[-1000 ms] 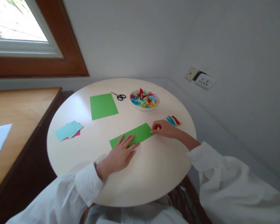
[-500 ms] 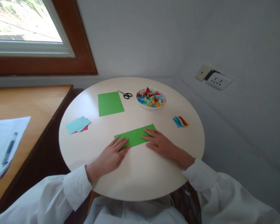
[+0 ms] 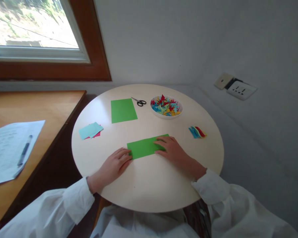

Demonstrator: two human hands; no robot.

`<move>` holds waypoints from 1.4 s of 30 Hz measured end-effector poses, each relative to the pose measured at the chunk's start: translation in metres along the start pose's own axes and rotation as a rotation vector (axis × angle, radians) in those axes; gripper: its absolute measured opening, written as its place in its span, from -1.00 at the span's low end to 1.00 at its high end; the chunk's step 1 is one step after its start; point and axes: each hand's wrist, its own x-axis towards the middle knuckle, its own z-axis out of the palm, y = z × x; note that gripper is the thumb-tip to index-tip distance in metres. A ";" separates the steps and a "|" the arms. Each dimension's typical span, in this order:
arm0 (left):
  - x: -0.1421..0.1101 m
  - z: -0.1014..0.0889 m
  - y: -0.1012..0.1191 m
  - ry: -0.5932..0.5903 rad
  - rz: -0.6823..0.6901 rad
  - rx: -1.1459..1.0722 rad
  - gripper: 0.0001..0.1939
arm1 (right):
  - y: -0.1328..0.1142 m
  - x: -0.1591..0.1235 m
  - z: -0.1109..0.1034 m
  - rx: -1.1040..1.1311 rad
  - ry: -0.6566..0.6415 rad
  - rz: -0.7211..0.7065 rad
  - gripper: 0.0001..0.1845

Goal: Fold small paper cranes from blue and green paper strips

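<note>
A green paper strip (image 3: 144, 147), apparently a sheet folded over, lies slightly slanted on the round white table. At its left end, the outstretched fingertips of my left hand (image 3: 116, 165) rest along the short edge. My right hand (image 3: 172, 150) lies over the strip's right end, fingers apart and a little bent, thumb close to the near edge. Its palm hides part of that end. Beyond the strip lie a flat green paper sheet (image 3: 123, 110) and black-handled scissors (image 3: 140, 102).
A white bowl (image 3: 166, 116) full of small colourful folded paper shapes stands at the back. Several coloured folded pieces (image 3: 197, 132) lie right; light-blue and red papers (image 3: 90, 130) lie left. A wooden desk (image 3: 52, 105) carries written sheets (image 3: 7, 148) and a pen (image 3: 24, 150).
My left hand has slid left, off the strip's face to its end. The fingers of my right hand have bent more. The whole view has shifted slightly.
</note>
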 end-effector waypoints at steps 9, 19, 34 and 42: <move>0.018 0.018 -0.011 0.075 -0.323 0.114 -0.45 | -0.011 0.037 -0.019 -0.016 -0.221 -0.028 -0.31; 0.025 0.018 -0.013 0.039 -0.360 -0.016 -0.60 | -0.008 0.043 -0.020 0.036 -0.276 -0.027 -0.61; 0.034 -0.004 0.006 0.298 -0.115 0.067 -0.87 | -0.043 0.010 -0.036 -0.171 0.012 -0.136 -0.93; 0.020 -0.003 0.003 0.096 0.182 -0.036 -0.72 | -0.039 0.002 -0.051 0.272 -0.164 -0.075 -0.72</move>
